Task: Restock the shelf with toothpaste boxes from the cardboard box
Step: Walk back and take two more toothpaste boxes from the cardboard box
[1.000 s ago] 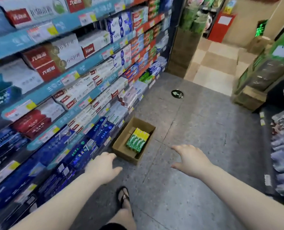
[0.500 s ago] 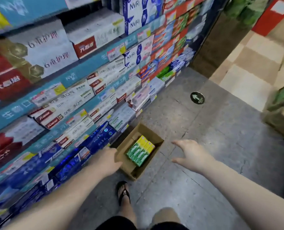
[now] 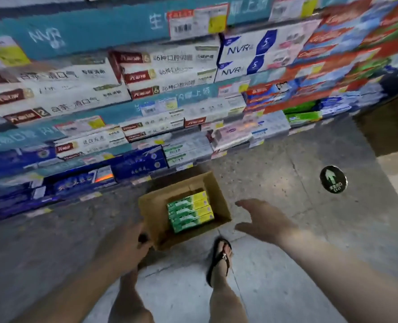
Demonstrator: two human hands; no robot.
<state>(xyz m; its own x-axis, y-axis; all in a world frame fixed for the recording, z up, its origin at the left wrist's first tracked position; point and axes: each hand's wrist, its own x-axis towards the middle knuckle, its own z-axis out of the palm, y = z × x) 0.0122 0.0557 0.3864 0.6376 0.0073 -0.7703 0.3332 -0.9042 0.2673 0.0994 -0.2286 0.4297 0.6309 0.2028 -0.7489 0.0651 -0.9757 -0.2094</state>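
Observation:
An open cardboard box (image 3: 219, 197) sits on the grey floor in front of the shelf. Inside it lie several green and yellow toothpaste boxes (image 3: 189, 212), stacked side by side. My left hand (image 3: 132, 245) is at the box's near left corner; the view is blurred and I cannot tell whether it touches the cardboard. My right hand (image 3: 260, 220) hovers just right of the box with its fingers spread, holding nothing. The shelf (image 3: 132, 108) fills the upper view, packed with toothpaste boxes in white, red and blue.
My foot in a black sandal (image 3: 219, 259) stands just in front of the box. A round green arrow sticker (image 3: 333, 179) is on the floor to the right. Green toothpaste boxes (image 3: 302, 116) sit on a low shelf at the right.
The view has turned toward the shelf and dropped closer to the box. Both hands have come down beside the box, the left to its near corner, the right to its right side.

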